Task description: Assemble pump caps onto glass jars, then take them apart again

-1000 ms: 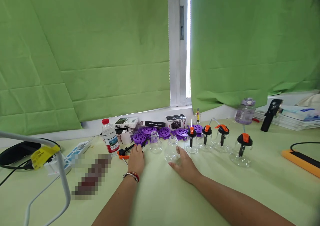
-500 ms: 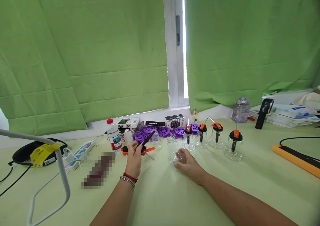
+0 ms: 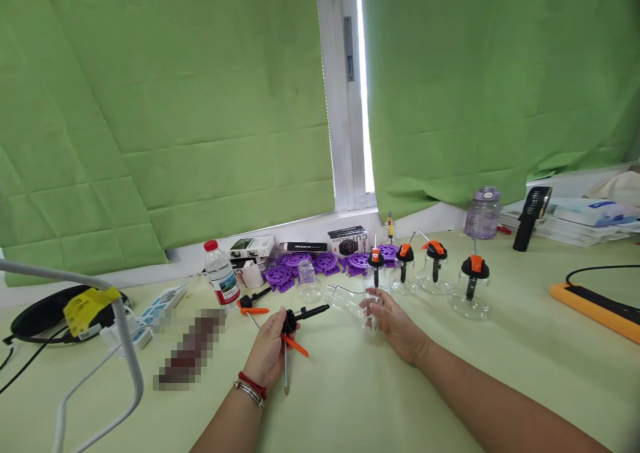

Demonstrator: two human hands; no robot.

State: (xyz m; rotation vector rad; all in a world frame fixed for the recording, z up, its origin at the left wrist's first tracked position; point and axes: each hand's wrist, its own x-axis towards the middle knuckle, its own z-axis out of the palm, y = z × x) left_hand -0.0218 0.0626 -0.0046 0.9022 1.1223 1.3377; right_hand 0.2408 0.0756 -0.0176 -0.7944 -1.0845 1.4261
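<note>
My left hand (image 3: 267, 353) grips a black pump head with an orange trigger (image 3: 295, 329), lifted just above the pale green table (image 3: 450, 386); its black nozzle points right and its thin tube hangs down. My right hand (image 3: 395, 323) holds a clear empty bottle (image 3: 350, 301), tilted on its side with the neck pointing left toward the pump head. The two are a short gap apart. Another black and orange pump head (image 3: 253, 303) lies on the table behind my left hand. A second clear bottle (image 3: 309, 283) stands upright behind it.
Several clear bottles fitted with black and orange pumps (image 3: 435, 273) stand in a row at the right. Purple round parts (image 3: 325, 264), small boxes (image 3: 347, 239) and a water bottle (image 3: 221, 281) line the windowsill. A power strip (image 3: 150, 316), a white lamp arm (image 3: 100, 346) and an orange-edged pad (image 3: 595, 309) flank the table.
My left hand picked up a pump head from the table and drew it toward me. My right hand lifted the clear bottle and tipped it on its side.
</note>
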